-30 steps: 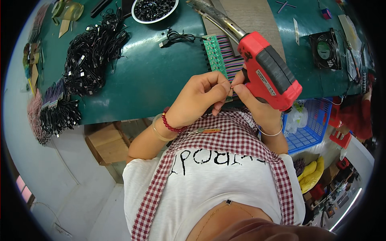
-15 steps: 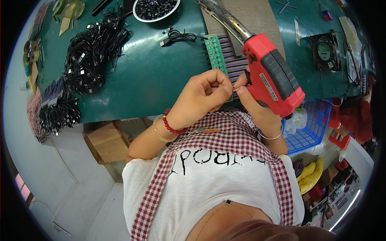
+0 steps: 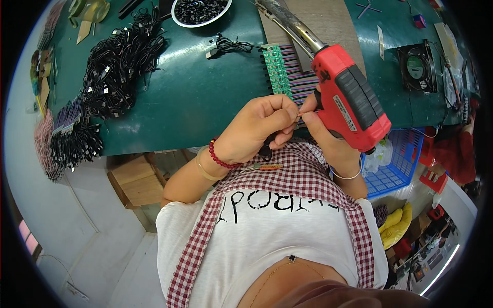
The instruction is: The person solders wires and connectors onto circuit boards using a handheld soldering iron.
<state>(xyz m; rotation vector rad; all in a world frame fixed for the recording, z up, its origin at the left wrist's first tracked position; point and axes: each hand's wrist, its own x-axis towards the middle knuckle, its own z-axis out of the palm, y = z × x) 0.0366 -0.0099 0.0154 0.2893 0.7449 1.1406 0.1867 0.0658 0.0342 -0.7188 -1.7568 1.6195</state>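
Note:
Close to the table's front edge, my left hand (image 3: 251, 128) is closed in a pinch on a thin reddish wire (image 3: 300, 115). Below its palm hangs a bit of black cable (image 3: 266, 150). My right hand (image 3: 336, 149) holds a red and black soldering gun (image 3: 353, 100), its metal barrel pointing away and up to the left. The thumb and forefinger of that hand meet the same wire, touching the left fingertips. Just beyond my hands lies a row of small green circuit boards (image 3: 278, 72) with coloured wires running right. The wire's tip is mostly hidden by fingers.
On the green table (image 3: 200, 97), a heap of black USB cables (image 3: 118, 72) lies left, with more bundles (image 3: 74, 136) over the edge. A white bowl (image 3: 177, 20) of small black parts stands at the back. At right are a fan (image 3: 416, 66) and a blue basket (image 3: 395, 177).
The lower fingers of my left hand have loosened and shifted, and black cable now shows beneath them. The soldering gun stays almost in place in my right hand.

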